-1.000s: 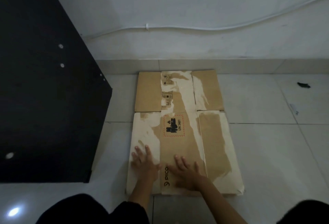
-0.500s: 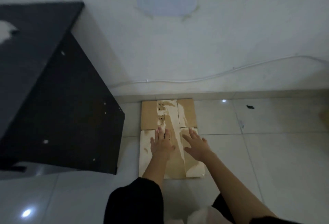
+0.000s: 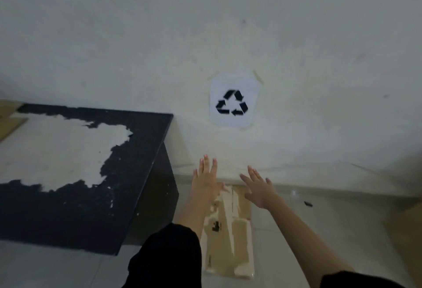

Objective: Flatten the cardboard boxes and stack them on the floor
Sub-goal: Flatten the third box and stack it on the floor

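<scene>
your left hand (image 3: 205, 179) and right hand (image 3: 259, 187) have lifted off the flattened cardboard box (image 3: 230, 237), fingers spread, holding nothing; it lies flat on the floor by the wall, probably ready for the next.

A flattened brown cardboard box with pale torn patches (image 3: 230, 237) lies on the pale tiled floor (image 3: 319, 242), its far end against the white wall (image 3: 296, 36). To its left, close by, stands a black table with a patchy white-scraped top (image 3: 127, 173); only a narrow strip of floor separates the two, and a black-clad knee (image 3: 169, 258) fills the near end of that strip. To the right of the cardboard the floor is open, with only a small dark scrap (image 3: 308, 203) near the wall. Both outstretched hands, left (image 3: 205, 181) and right (image 3: 258, 187), are raised with fingers spread in the free space above the box's far end. A paper recycling sign (image 3: 234, 102) lies flat on the wall, no obstacle.
</scene>
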The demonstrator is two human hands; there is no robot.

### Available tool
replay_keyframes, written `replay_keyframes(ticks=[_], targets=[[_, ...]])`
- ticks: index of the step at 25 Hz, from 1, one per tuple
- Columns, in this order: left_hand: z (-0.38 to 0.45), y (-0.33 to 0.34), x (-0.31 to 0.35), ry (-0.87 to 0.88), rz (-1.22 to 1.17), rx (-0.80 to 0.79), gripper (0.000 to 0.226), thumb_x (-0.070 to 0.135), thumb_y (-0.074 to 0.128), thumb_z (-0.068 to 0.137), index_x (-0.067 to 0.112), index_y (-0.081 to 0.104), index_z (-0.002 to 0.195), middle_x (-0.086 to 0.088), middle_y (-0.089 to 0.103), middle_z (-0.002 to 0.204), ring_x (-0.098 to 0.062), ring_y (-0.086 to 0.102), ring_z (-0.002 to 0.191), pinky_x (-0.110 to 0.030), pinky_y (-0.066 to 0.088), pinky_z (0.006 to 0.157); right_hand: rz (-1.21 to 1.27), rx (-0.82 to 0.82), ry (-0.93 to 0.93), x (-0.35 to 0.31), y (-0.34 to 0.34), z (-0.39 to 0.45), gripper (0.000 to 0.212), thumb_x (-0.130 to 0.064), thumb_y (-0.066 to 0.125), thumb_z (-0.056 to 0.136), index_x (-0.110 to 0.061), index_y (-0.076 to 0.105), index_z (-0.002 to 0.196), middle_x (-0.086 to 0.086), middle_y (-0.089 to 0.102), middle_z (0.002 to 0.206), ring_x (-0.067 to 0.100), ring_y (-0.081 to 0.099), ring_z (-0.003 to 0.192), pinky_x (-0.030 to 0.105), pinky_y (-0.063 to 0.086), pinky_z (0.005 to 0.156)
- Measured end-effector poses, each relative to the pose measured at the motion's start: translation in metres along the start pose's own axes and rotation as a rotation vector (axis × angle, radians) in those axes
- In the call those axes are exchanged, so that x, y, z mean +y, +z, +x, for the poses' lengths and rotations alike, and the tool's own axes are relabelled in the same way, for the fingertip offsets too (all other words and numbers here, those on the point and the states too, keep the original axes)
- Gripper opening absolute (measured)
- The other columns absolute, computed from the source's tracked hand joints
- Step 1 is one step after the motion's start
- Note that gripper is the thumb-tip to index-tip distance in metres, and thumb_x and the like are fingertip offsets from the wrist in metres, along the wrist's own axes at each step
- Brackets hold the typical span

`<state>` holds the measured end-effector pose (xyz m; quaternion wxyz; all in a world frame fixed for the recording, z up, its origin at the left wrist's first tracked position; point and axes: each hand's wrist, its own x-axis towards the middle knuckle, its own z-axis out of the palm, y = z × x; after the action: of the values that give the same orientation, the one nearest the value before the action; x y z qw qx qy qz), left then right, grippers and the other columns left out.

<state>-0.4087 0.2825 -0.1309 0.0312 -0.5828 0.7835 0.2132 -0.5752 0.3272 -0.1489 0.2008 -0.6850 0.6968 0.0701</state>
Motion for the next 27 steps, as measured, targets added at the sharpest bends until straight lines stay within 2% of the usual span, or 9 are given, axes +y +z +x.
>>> replay_keyframes(ticks=[3, 7, 13, 17, 19, 23, 27], targets=[[-0.021, -0.038, -0.035, 0.04, 0.051, 0.15, 0.075, 0.034, 0.041, 0.098, 0.015, -0.009, 0.151, -0.012, -0.018, 0.158, -0.026, -0.013, 0.147, -0.042, 0.0, 0.12, -0.084, 0.117, -0.044, -0.042, -0.03, 0.006, 0.068, -0.028, 0.04, 0.098, -0.02, -0.003, 0.15, 0.006, -0.019, 0.157, 0.021, -0.008, 0.147, 0.047, 0.01, 0.117], [-0.061, -0.074, -0.133, 0.012, 0.178, 0.261, 0.072, 0.032, 0.039, 0.099, 0.015, -0.008, 0.151, -0.01, -0.013, 0.159, -0.024, -0.011, 0.148, -0.04, -0.001, 0.12, -0.185, 0.215, -0.167, -0.139, -0.042, 0.016, 0.071, -0.029, 0.039, 0.098, -0.018, -0.009, 0.149, 0.007, -0.018, 0.157, 0.021, -0.007, 0.147, 0.045, 0.009, 0.118], [-0.132, -0.128, -0.316, -0.137, 0.255, 0.287, 0.069, 0.036, 0.035, 0.1, 0.016, -0.008, 0.151, -0.01, -0.013, 0.159, -0.025, -0.01, 0.148, -0.039, -0.001, 0.12, -0.112, 0.299, -0.291, -0.318, -0.014, 0.032, 0.071, -0.027, 0.04, 0.097, -0.018, -0.008, 0.149, 0.005, -0.015, 0.158, 0.021, -0.006, 0.147, 0.043, 0.011, 0.117], [-0.16, -0.146, -0.41, -0.231, 0.216, 0.282, 0.069, 0.035, 0.033, 0.101, 0.014, -0.011, 0.15, -0.011, -0.015, 0.159, -0.025, -0.011, 0.148, -0.039, -0.002, 0.12, -0.088, 0.272, -0.364, -0.422, 0.018, 0.043, 0.07, -0.024, 0.038, 0.098, -0.02, -0.01, 0.148, 0.0, -0.025, 0.152, 0.019, -0.009, 0.147, 0.04, 0.004, 0.119], [-0.167, -0.146, -0.446, -0.245, 0.205, 0.255, 0.07, 0.034, 0.034, 0.101, 0.014, -0.011, 0.15, -0.01, -0.014, 0.159, -0.025, -0.01, 0.148, -0.039, -0.001, 0.12, -0.139, 0.271, -0.4, -0.459, 0.021, 0.057, 0.07, -0.022, 0.038, 0.098, -0.02, -0.012, 0.148, -0.002, -0.031, 0.144, 0.02, -0.01, 0.147, 0.041, 0.003, 0.119], [-0.158, -0.168, -0.515, -0.265, 0.232, 0.232, 0.071, 0.034, 0.036, 0.1, 0.014, -0.01, 0.151, -0.011, -0.014, 0.159, -0.025, -0.01, 0.148, -0.04, 0.0, 0.121, -0.189, 0.352, -0.417, -0.524, -0.004, 0.105, 0.071, -0.023, 0.038, 0.097, -0.018, -0.01, 0.148, 0.005, -0.022, 0.155, 0.021, -0.007, 0.147, 0.043, 0.008, 0.119], [-0.111, -0.226, -0.587, -0.273, 0.256, 0.317, 0.072, 0.034, 0.035, 0.1, 0.013, -0.012, 0.15, -0.012, -0.016, 0.159, -0.025, -0.011, 0.148, -0.04, -0.001, 0.12, -0.19, 0.433, -0.348, -0.573, -0.041, 0.171, 0.071, -0.024, 0.039, 0.097, -0.017, -0.008, 0.149, 0.007, -0.016, 0.158, 0.022, -0.007, 0.147, 0.043, 0.008, 0.118]])
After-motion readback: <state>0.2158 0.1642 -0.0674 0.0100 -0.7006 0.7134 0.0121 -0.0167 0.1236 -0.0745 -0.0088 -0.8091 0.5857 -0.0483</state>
